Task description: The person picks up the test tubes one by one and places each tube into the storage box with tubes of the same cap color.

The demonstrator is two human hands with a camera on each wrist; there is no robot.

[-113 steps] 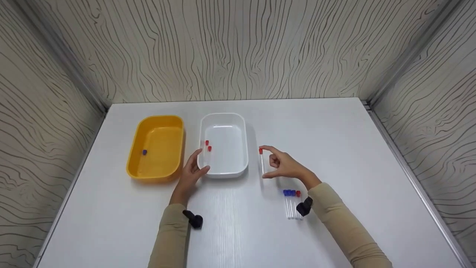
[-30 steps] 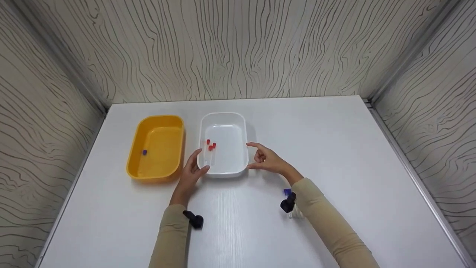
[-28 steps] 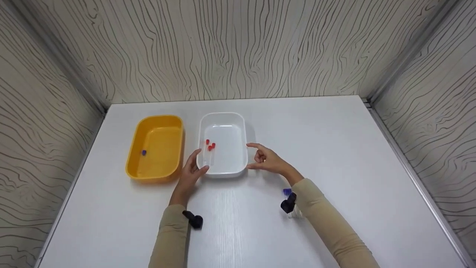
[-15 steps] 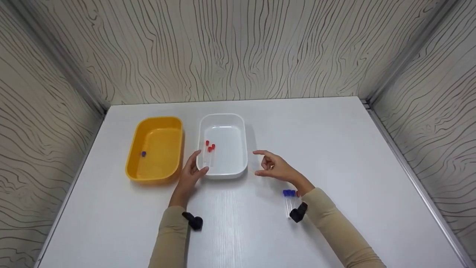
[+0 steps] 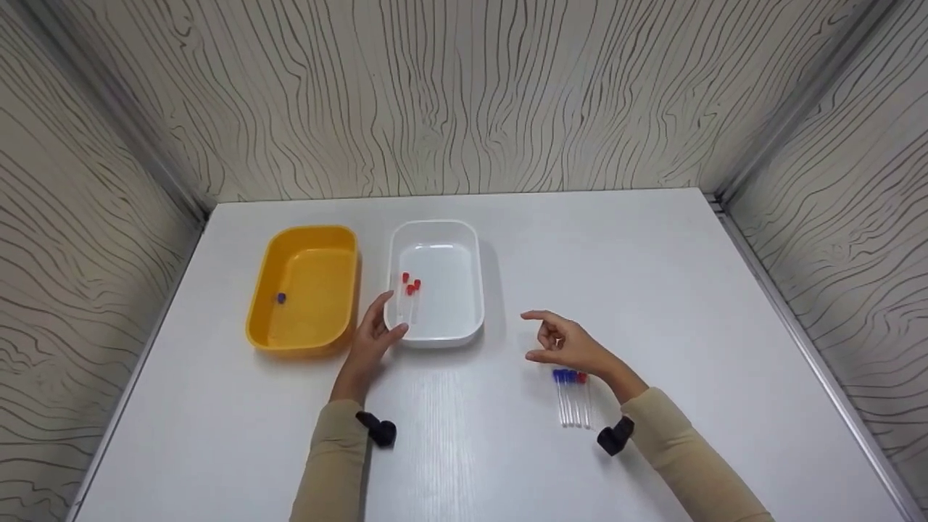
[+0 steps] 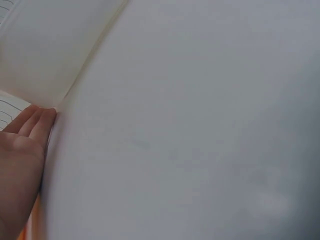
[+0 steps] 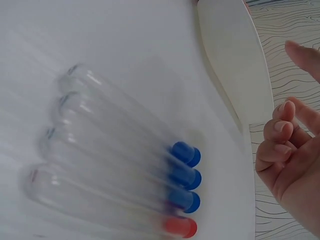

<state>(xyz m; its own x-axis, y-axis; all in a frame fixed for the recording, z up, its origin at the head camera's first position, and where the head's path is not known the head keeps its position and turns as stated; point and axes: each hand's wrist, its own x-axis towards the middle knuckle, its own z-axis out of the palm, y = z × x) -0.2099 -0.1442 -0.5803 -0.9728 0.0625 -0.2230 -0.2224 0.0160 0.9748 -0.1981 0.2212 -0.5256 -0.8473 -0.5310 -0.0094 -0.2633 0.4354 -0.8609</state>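
Note:
My left hand (image 5: 370,346) rests against the near left corner of the white tray (image 5: 453,333), thumb at its front rim. In the left wrist view its fingers (image 6: 37,122) lie fairly straight against the tray's wall. Inside the tray are three clear test tubes with red caps (image 5: 411,289). My right hand (image 5: 569,344) hovers right of the tray and holds nothing; thumb and index finger are spread apart, the other fingers bent. Just below it lies a row of test tubes (image 5: 570,402), three blue-capped and one red-capped, seen large in the right wrist view.
A yellow tray (image 5: 257,319) stands left of the white one and contains a blue-capped tube (image 5: 281,298). Patterned panels (image 5: 449,101) enclose the white table (image 5: 449,449) at the back and both sides.
The red-capped test tube that my right hand pinched earlier now lies in the white tray. That hand has since moved right and nearer, uncovering the tube row. My left hand stays put.

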